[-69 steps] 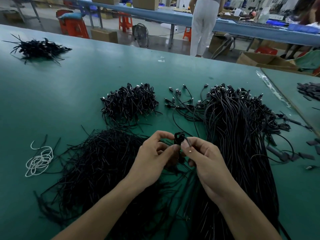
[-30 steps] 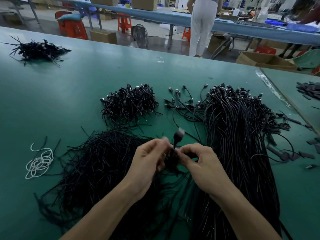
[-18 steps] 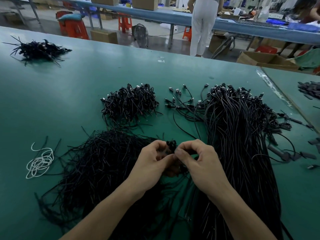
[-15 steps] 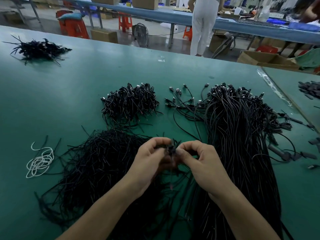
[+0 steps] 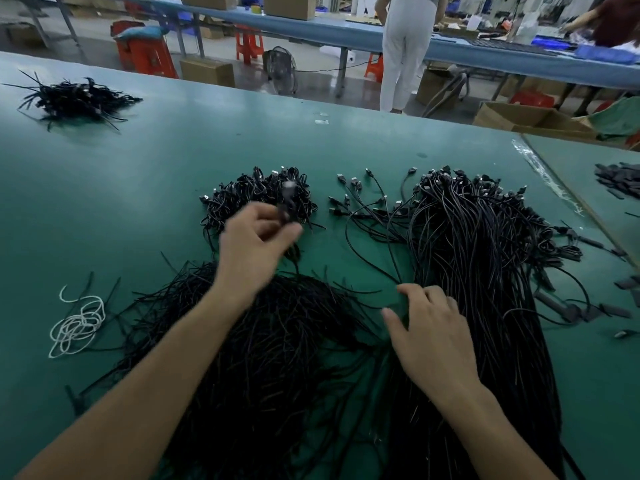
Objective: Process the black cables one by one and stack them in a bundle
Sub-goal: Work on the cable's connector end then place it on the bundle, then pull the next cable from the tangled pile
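Observation:
My left hand (image 5: 254,249) is blurred with motion and grips a small coiled black cable (image 5: 286,206) just in front of the heap of coiled cables (image 5: 258,195). My right hand (image 5: 431,336) lies with spread fingers on the left edge of the long mass of loose black cables (image 5: 485,271) and holds nothing that I can see. A flat spread of thin black ties (image 5: 270,341) lies under my left forearm. Several single cables with plugs (image 5: 367,206) fan out between the two heaps.
The green table (image 5: 138,188) also carries a white cord tangle (image 5: 78,322) at left, a far dark bundle (image 5: 74,98) at top left and dark flat pieces (image 5: 620,178) at right. Beyond its far edge a person (image 5: 407,46) stands at another bench.
My hands have parted. The left hand has carried the coiled cable up and away toward the coiled heap. The right hand has let go and dropped onto the loose cables.

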